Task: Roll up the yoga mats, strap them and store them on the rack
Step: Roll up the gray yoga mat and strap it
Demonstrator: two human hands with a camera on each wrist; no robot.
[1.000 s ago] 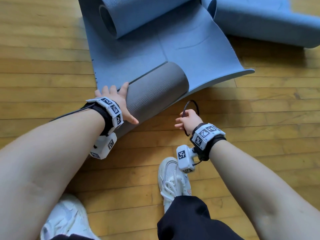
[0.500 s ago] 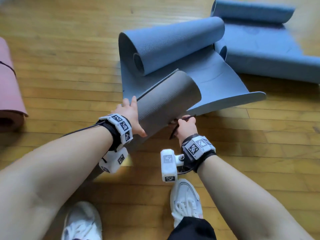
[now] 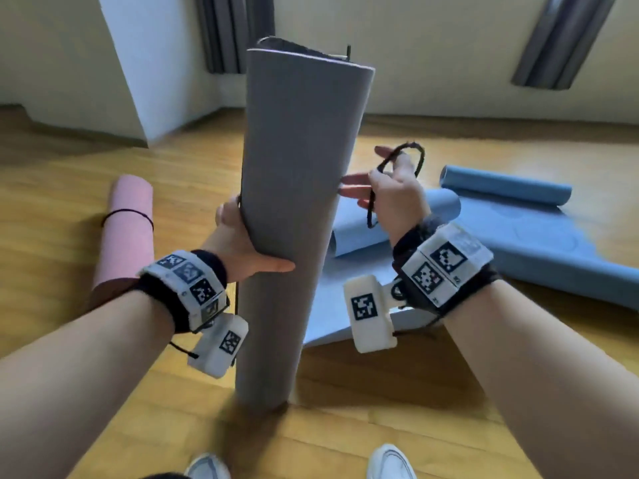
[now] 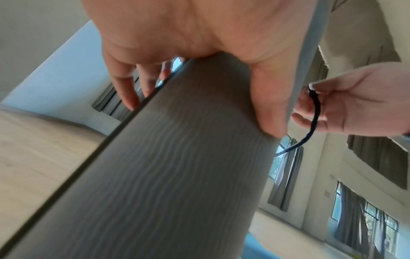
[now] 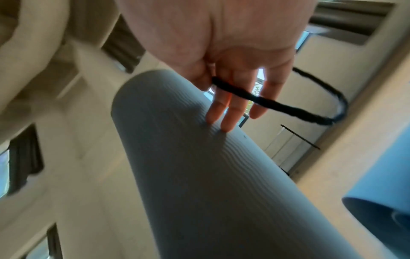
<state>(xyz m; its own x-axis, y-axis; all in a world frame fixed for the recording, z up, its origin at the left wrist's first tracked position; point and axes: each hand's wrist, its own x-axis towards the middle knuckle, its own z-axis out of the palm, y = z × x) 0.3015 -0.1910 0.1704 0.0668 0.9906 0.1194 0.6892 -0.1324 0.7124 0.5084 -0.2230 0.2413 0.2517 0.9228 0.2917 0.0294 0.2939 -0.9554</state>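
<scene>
The rolled grey mat (image 3: 297, 216) stands on end at the centre of the head view, its lower end on the wooden floor (image 3: 380, 409); the left hand (image 3: 242, 243) grasps it from the left, thumb across the front and fingers curled round the far side; the right hand (image 3: 390, 195) sits at the mat's right edge, its straight fingertips (image 5: 226, 122) touching the ribbed surface while a black elastic loop (image 3: 404, 167) hangs over the fingers, apparently pinched by the thumb, though blur hides that contact. Behind the mat, centre right, blue mats (image 3: 518, 229) lie partly unrolled on the floor, the grey roll hiding their near-left part; at left a pink rolled mat (image 3: 126, 229) lies bound by a black band (image 3: 128, 214); a white pillar (image 3: 138, 63) rises at upper left; two white shoes (image 3: 390, 461) show at the bottom edge.
</scene>
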